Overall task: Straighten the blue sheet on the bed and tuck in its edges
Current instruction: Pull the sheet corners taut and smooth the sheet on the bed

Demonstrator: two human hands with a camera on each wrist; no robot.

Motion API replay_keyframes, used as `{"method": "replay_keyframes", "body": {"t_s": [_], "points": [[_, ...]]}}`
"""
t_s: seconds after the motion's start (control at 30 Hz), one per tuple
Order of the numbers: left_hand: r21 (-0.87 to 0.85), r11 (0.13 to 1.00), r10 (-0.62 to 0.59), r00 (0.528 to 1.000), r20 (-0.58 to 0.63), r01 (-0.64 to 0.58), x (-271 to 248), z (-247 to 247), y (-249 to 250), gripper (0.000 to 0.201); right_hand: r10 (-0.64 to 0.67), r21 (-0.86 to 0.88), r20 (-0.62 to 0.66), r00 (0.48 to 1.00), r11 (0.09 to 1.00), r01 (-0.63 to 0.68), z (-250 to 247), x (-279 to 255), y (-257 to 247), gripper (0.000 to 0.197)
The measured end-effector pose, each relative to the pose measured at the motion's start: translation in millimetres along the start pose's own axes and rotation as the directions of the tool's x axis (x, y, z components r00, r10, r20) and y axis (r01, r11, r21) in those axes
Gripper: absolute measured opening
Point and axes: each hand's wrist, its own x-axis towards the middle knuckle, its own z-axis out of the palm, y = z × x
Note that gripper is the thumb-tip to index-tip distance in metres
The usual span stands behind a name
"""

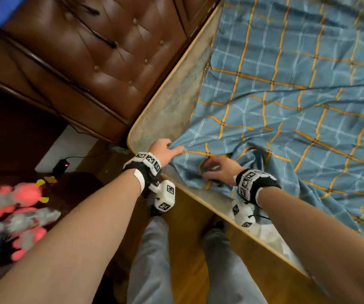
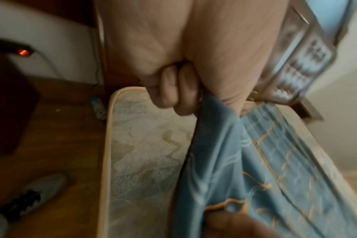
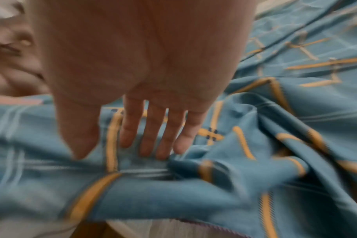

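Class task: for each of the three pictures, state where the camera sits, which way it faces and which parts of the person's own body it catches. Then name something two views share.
Head: on the head, facing down at the blue checked bed sheet and bare patterned mattress; shows both forearms, left hand, right hand, legs.
Left wrist: along the left hand gripping the sheet over the mattress corner.
Right wrist: along the right hand, fingers straight on the rumpled sheet.
Shared: all three show the sheet.
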Motion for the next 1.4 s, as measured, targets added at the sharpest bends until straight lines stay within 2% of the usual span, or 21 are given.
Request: {"method": "replay_keyframes", "body": {"t_s": [0.1,0.17,0.2,0.27,0.33,0.4,0.5,0.53,0.6,0.7,0.8,0.87,0.97,1.03,1.1,1.13,1.17,1.23,1.27,1.33,1.4], "points": [[-0.098,0.995,0.02,0.997,-0.078,-0.028,12.4,-26.4,-23.0,0.025,-0.034,-0.066,0.143,0.989,0.997,0.044,26.4,10.9,-30.3,0.06],[-0.185,0.982,0.03,0.997,-0.072,-0.043,24.3,-43.2,-39.5,0.022,-0.016,-0.15,0.178,0.984,0.988,0.043,46.3,16.4,-50.2,0.074],[-0.262,0.965,0.011,0.997,-0.076,-0.031,30.4,-50.3,-48.9,0.024,0.006,-0.206,0.181,0.984,0.978,0.032,58.9,21.5,-59.0,0.075],[-0.466,0.884,-0.078,0.994,-0.082,0.031,44.4,-63.7,-71.1,0.032,0.013,-0.236,0.164,0.986,0.971,0.026,85.1,31.8,-82.9,0.061],[-0.639,0.763,-0.144,0.989,-0.031,0.091,51.2,-79.1,-85.3,0.021,-0.02,-0.249,0.124,0.992,0.967,0.05,113.1,48.0,-106.7,0.037],[-0.719,0.678,-0.146,0.987,0.071,0.152,53.2,-95.4,-98.0,0.008,-0.057,-0.291,0.071,0.996,0.954,0.075,137.8,67.6,-133.0,0.021],[-0.721,0.663,-0.072,0.976,0.206,0.201,59.0,-109.2,-117.6,0.01,-0.083,-0.249,-0.069,0.994,0.966,0.063,165.1,96.6,-166.1,0.02],[-0.701,0.677,-0.075,0.969,0.236,0.223,62.6,-110.0,-125.1,0.012,-0.055,-0.233,-0.125,0.991,0.972,0.025,170.2,103.3,-173.9,0.021],[-0.614,0.754,-0.12,0.968,0.222,0.234,72.8,-107.2,-141.2,0.013,0.045,-0.22,-0.182,0.982,0.972,-0.085,173.8,112.3,-178.4,0.02],[-0.473,0.85,-0.17,0.971,0.171,0.232,87.5,-91.0,-166.4,0.022,0.218,-0.223,-0.203,0.954,0.939,-0.262,162.0,112.5,-152.6,0.017],[-0.365,0.884,-0.209,0.945,0.252,0.293,97.5,-67.6,-183.4,0.034,0.33,-0.32,-0.205,0.922,0.867,-0.381,144.0,105.2,-106.7,0.053],[-0.38,0.85,-0.238,0.91,0.34,0.365,102.3,-52.0,-186.9,0.038,0.358,-0.418,-0.158,0.92,0.82,-0.391,140.5,100.7,-76.2,0.073],[-0.387,0.802,-0.261,0.85,0.457,0.454,111.4,-23.8,-188.1,0.044,0.365,-0.537,-0.15,0.919,0.75,-0.386,153.0,101.6,-37.8,0.087],[-0.382,0.803,-0.246,0.839,0.485,0.457,114.5,-5.8,-188.1,0.047,0.332,-0.57,-0.244,0.911,0.711,-0.412,165.7,108.5,-24.0,0.071],[-0.382,0.826,-0.196,0.848,0.492,0.413,114.1,7.2,-186.1,0.051,0.247,-0.582,-0.355,0.902,0.696,-0.42,172.2,115.6,-17.8,0.038],[-0.382,0.844,-0.161,0.858,0.488,0.376,113.7,12.6,-185.2,0.051,0.215,-0.544,-0.378,0.9,0.736,-0.404,174.1,118.3,-16.2,0.027],[-0.383,0.856,-0.135,0.866,0.481,0.346,112.1,16.9,-184.3,0.049,0.201,-0.449,-0.375,0.905,0.815,-0.367,175.7,119.3,-16.8,0.022],[-0.42,0.832,-0.134,0.866,0.481,0.362,107.3,23.9,-183.1,0.041,0.234,-0.117,-0.326,0.916,0.951,-0.285,178.0,117.0,-24.3,0.018],[-0.447,0.803,-0.154,0.861,0.484,0.395,103.8,25.9,-182.1,0.039,0.267,0.056,-0.316,0.91,0.963,-0.263,177.4,114.8,-29.6,0.016],[-0.476,0.72,-0.239,0.825,0.513,0.504,95.2,27.5,-182.1,0.051,0.349,0.391,-0.274,0.896,0.892,-0.228,172.5,108.8,-43.0,0.007],[-0.49,0.626,-0.286,0.763,0.58,0.607,85.8,24.4,-176.9,0.072,0.4,0.624,-0.239,0.885,0.761,-0.175,162.6,103.1,-57.2,0.002]]}}
